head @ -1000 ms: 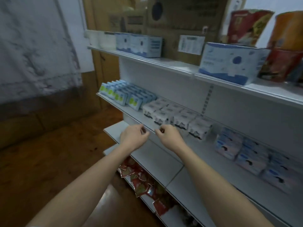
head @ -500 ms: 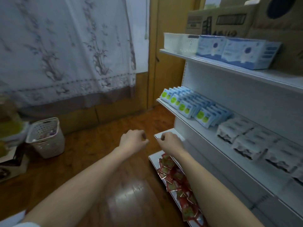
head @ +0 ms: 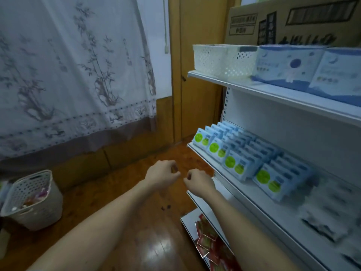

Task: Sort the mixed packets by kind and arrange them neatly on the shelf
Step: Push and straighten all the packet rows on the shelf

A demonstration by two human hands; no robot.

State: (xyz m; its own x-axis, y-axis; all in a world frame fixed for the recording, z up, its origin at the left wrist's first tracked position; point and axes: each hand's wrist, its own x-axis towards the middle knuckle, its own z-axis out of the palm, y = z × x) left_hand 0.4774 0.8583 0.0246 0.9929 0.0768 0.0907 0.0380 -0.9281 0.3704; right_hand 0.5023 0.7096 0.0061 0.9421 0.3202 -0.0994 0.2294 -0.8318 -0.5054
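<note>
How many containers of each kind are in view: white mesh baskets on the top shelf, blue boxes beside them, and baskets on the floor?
White mesh baskets: 2
Blue boxes: 2 (the right one is cut off by the frame edge)
Floor basket: 1
Total: 5

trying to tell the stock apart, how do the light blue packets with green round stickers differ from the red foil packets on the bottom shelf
The light blue packets with green round stickers stand upright in tidy rows; the red foil packets lie in a loose, overlapping heap. The blue ones sit on the middle shelf, the red ones on the bottom shelf. The blue ones look matte, the red ones shiny. Both are small flat packets on the same white unit.
</note>
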